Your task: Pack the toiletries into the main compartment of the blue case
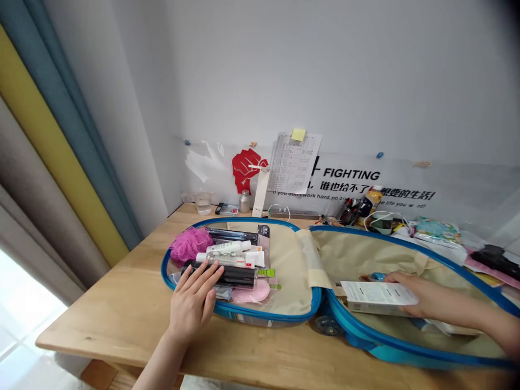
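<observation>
An open blue suitcase (266,316) with a beige lining lies on a wooden table. In its left half are a pink bath puff (190,244), white tubes (229,247), a black cylinder (238,276) and a flat pink oval item (251,292). My left hand (195,300) rests with fingers stretched over the black cylinder's left end. Over the right half, my right hand (406,292) grips a white box (376,294) with printed text. A small blue item (378,276) shows behind the box; other things under it are partly hidden.
Along the wall stand a glass of water (203,203), a small jar (244,201) and an orange-capped bottle (372,200). Cables, pens and a colourful packet (437,230) lie behind the suitcase's right half. Curtains (77,135) hang at the left.
</observation>
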`<state>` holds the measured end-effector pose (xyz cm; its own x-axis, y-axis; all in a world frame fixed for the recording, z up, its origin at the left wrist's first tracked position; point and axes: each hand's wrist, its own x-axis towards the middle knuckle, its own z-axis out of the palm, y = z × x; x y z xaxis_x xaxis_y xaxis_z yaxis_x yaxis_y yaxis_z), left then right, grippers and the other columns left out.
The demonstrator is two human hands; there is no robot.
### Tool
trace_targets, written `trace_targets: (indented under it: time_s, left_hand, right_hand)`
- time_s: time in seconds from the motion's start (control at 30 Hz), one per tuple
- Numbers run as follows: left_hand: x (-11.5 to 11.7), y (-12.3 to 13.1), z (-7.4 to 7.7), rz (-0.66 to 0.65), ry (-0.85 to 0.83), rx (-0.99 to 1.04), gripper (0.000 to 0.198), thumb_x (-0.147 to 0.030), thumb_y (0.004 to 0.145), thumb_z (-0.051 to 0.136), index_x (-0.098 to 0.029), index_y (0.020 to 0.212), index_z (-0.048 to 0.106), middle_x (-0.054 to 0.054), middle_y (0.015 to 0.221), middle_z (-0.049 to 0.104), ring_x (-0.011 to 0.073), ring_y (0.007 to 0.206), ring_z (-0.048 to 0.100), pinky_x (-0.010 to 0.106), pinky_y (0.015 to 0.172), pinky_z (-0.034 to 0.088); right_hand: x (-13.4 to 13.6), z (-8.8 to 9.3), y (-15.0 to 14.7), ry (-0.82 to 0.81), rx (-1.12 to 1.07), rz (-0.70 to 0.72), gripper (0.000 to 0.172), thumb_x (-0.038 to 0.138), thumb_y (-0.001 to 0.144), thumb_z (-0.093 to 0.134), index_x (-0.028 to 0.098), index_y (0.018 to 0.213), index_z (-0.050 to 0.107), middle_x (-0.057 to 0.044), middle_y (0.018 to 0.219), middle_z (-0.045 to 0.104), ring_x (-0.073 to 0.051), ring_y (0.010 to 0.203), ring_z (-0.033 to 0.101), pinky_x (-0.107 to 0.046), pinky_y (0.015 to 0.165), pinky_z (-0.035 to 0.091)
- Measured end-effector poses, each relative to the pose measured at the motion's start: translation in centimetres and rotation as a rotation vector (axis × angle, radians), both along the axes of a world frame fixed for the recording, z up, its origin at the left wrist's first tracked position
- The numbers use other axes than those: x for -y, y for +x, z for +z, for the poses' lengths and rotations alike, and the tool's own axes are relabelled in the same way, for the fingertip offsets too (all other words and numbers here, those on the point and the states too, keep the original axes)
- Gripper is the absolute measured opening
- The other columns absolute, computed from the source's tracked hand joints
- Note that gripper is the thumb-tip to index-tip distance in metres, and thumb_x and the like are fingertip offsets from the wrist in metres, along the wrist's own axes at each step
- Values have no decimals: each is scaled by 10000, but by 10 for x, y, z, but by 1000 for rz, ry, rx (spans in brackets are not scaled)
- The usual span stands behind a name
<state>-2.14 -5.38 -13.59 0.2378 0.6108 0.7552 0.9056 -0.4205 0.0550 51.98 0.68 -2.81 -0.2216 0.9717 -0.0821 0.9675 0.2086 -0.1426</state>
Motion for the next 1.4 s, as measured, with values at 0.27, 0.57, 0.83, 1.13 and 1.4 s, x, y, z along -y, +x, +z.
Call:
trace_targets:
  time_s: [0.27, 0.57, 0.83, 1.13, 1.4]
  left_hand:
    - [0, 6, 1, 24, 29, 12, 444, -241, 948, 359, -275, 1317, 603, 23, 1334, 621, 216, 1265, 560, 386, 1148, 290]
    - [-1, 5, 1, 17, 27, 22, 424, -243, 956, 354, -262, 1278, 629, 14, 1330, 622, 212, 1267, 558, 385, 1123, 319]
    - [-1, 6, 2, 21, 54, -2, 422, -236, 955, 350, -265, 1258, 642, 11, 1307, 639, 203, 1247, 573, 378, 1113, 325]
    - [-2, 6, 4, -14, 118, 18, 403, -188, 931, 394, -235, 1248, 638, 17, 1276, 666, 195, 1216, 596, 341, 1110, 309]
    - [-2, 8, 8, -33, 180, 21, 389, -175, 940, 381, -207, 1220, 649, 37, 1239, 688, 199, 1192, 611, 338, 1079, 340]
  right_hand:
    - [-17, 93, -44, 159, -27, -130, 426, 477, 628, 668, 306, 1015, 619, -126, 1079, 700, -304, 926, 660, -450, 831, 500]
    - [-92, 43, -282, 257, -188, 163, 508, 390, 763, 665, 169, 1209, 564, -129, 1235, 624, -240, 1094, 610, -359, 940, 477]
    - [-125, -17, -377, 236, -205, 393, 404, 418, 899, 588, 170, 1217, 572, -89, 1266, 580, -220, 1141, 567, -468, 967, 482]
    - [-113, 0, -363, 289, -36, 587, 384, 365, 934, 511, 195, 1270, 586, -121, 1314, 574, -239, 1252, 482, -418, 1056, 349]
    - [-79, -1, -371, 260, 260, 661, 300, 361, 903, 547, 176, 1093, 687, -136, 1123, 692, -263, 1156, 572, -410, 990, 354]
